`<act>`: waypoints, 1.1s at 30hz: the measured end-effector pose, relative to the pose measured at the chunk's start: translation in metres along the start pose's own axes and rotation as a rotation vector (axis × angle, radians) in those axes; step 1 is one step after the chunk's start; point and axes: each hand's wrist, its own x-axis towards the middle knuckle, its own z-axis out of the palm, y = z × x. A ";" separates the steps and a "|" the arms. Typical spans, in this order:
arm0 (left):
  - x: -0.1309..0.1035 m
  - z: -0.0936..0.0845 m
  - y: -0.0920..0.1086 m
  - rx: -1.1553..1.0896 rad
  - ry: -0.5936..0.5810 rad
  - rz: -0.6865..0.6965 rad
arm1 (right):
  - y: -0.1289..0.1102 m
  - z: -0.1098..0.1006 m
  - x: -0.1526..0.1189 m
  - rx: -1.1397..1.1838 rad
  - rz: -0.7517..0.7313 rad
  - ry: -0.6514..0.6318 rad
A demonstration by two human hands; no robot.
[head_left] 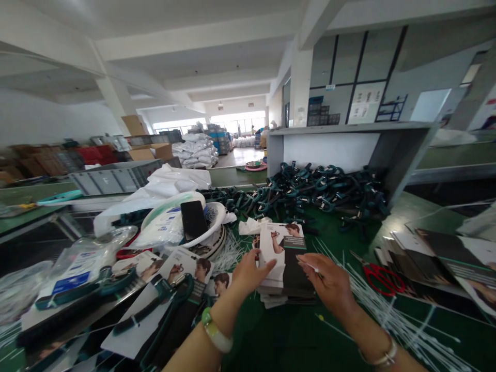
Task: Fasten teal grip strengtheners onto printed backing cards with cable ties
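Note:
A stack of printed cards (273,248) lies on the green table in front of me. My left hand (251,271) rests at the stack's left edge, thumb over the top card and fingers apart. At the right edge is my right hand (325,279), its fingers pinched on the end of a thin white strip (309,264). White cable ties (391,323) are spread to the right of the stack, and more white ties (232,250) lie to its left.
Dark green clamp-like parts (321,188) are heaped behind the stack, partly inside a grey bin (406,165). Red-handled scissors (383,279) and more cards (445,258) lie right. A phone (194,220) rests on white baskets at left, near carded clamps (155,310).

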 end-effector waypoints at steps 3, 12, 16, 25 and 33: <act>0.018 0.009 -0.006 0.027 0.003 -0.046 | 0.008 0.021 0.005 0.270 0.294 0.038; 0.034 0.004 -0.016 -0.033 0.034 -0.046 | 0.014 0.039 0.015 0.416 0.577 0.039; 0.022 0.001 -0.008 -0.107 0.081 -0.043 | 0.015 0.039 0.012 0.480 0.551 0.076; 0.006 -0.003 0.022 -0.812 -0.435 -0.320 | 0.015 0.035 0.009 0.514 0.543 0.115; 0.006 0.010 0.021 -0.983 -0.447 -0.232 | 0.006 0.019 0.021 0.441 0.526 0.141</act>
